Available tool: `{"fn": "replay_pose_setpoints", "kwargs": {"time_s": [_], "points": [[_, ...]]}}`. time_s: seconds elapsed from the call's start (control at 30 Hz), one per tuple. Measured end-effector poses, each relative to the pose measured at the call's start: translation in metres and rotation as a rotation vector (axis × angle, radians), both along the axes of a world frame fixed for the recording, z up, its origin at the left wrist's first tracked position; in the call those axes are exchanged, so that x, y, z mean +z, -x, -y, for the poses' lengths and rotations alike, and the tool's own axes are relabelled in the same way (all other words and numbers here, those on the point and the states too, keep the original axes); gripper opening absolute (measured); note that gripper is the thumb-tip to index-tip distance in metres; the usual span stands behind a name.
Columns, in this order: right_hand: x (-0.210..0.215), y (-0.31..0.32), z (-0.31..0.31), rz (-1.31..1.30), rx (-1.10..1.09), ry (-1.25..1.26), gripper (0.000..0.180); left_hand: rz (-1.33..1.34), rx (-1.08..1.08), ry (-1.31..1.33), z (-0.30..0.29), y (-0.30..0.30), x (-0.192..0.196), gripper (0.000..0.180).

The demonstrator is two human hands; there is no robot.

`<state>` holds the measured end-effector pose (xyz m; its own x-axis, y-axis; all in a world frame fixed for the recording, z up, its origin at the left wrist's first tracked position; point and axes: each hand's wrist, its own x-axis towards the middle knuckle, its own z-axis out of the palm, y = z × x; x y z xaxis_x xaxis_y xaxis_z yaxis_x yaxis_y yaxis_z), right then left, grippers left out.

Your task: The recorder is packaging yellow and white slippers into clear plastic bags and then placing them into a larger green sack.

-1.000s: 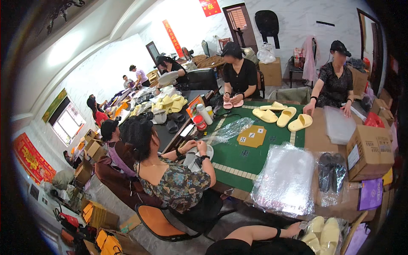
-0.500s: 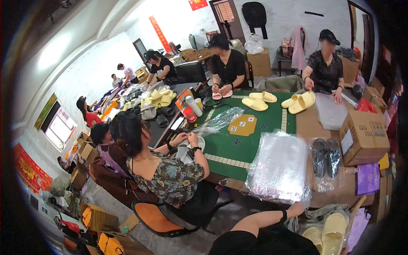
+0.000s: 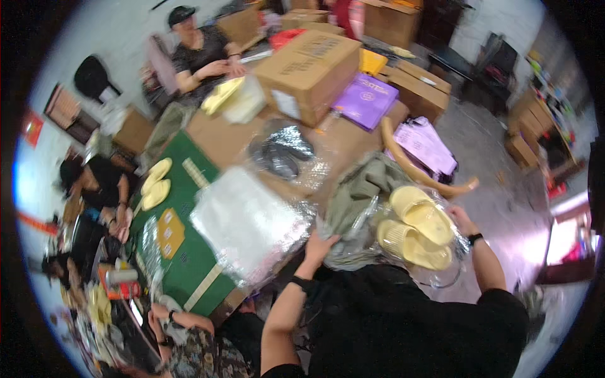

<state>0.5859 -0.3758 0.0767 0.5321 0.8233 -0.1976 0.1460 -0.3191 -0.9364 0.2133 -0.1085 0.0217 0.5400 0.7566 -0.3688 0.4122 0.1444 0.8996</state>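
Item, slippers: a pair of pale yellow slippers (image 3: 422, 217) is lying side by side inside a clear plastic bag (image 3: 462, 251), ahead of the wearer's body and off the table's near edge; what is bearing them is not showing.

Item, lie: their long axes are running slantwise, strap ends toward the upper left, heels toward the lower right, between the two hands.

Item, right hand (image 3: 464, 222): the nearer one, meeting the bag's right side, with the slippers lying directly to its left. Its fingertips are hiding behind plastic, so I am not making out whether this grip is closing on the film.

Item, left hand (image 3: 320, 244): reaching beside the olive cloth (image 3: 359, 192), well left of the slippers; blur is keeping me from telling whether its grip is holding anything.

Item, surroundings: a stack of clear bags (image 3: 242, 220) is resting on the table (image 3: 217, 135), just left of that hand; wrapped dark slippers (image 3: 277, 157) are lying beyond it. A curved wooden rail (image 3: 398, 157) is standing out beyond the cloth, a lilac package (image 3: 423, 148) beside it.
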Motion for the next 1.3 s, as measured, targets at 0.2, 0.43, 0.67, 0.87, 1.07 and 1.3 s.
{"fn": "replay_pose_setpoints", "kwargs": {"time_s": [0.2,0.43,0.67,0.87,1.07,1.3], "points": [[0.013,0.033,-0.04,-0.734,-0.225,0.203,0.013,-0.29,-0.145,0.138,0.018,-0.007,0.006,0.036],[0.006,0.066,-0.101,-1.146,0.126,0.1,0.013,0.01,0.048,0.3,0.038,-0.015,0.013,0.041],[-0.014,0.072,-0.138,-0.566,0.238,-0.048,0.028,0.205,0.148,0.026,0.043,0.029,0.0,0.025],[-0.009,0.095,-0.159,-1.011,0.208,0.05,0.051,0.334,0.121,0.015,0.05,0.027,-0.009,0.01],[-0.088,0.112,-0.199,-0.551,0.624,0.407,0.043,0.272,-0.122,0.064,0.057,0.017,0.004,0.032],[-0.151,0.087,-0.174,0.059,0.775,0.746,0.033,0.348,-0.049,0.009,0.045,0.005,-0.035,0.037]]}}
